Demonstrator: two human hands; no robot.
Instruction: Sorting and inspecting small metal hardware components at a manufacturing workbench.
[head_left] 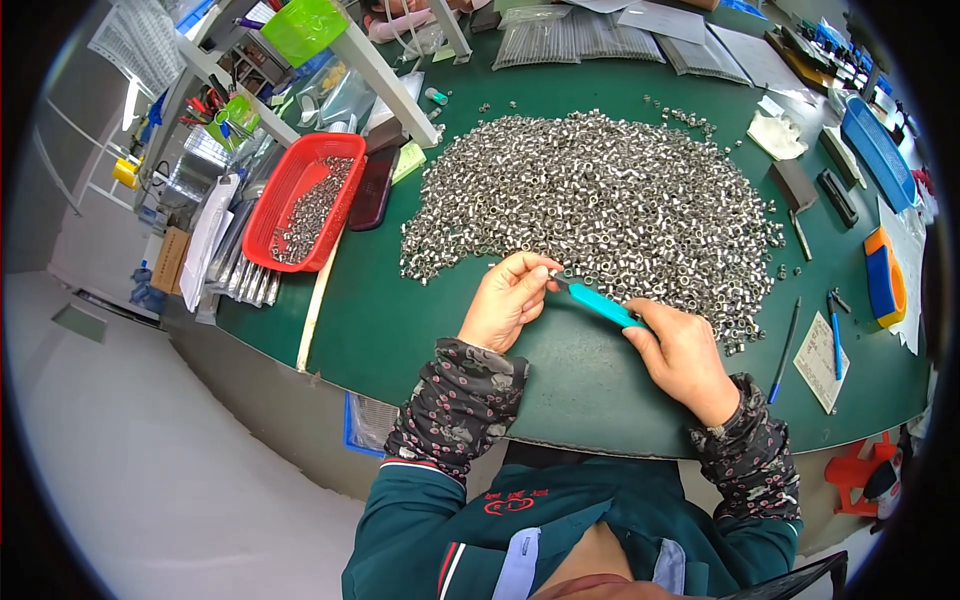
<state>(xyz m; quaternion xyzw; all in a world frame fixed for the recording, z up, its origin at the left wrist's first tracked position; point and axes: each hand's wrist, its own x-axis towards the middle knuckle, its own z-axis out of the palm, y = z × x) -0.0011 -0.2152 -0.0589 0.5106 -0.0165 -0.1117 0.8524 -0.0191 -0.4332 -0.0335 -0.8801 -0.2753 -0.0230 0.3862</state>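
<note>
My left hand (508, 302) is closed, thumb and forefinger pinching a small metal ring (553, 273) that is mostly hidden by the fingertips. In my right hand (686, 355) is a teal-handled hand tool (603, 304), its narrow dark tip reaching to the ring; the exact kind of tip is too small to make out. Both hands are just above the near edge of a wide heap of small silvery metal rings (600, 190) spread on the green table (580, 370).
A red plastic basket (258, 225) at the left holds more rings, with a dark phone (373, 188) beside it. To the right lie pens (785, 350), a paper slip (822, 362), a blue-and-orange tape dispenser (884, 280) and a blue basket (878, 155). Clear tubes (580, 38) lie at the back.
</note>
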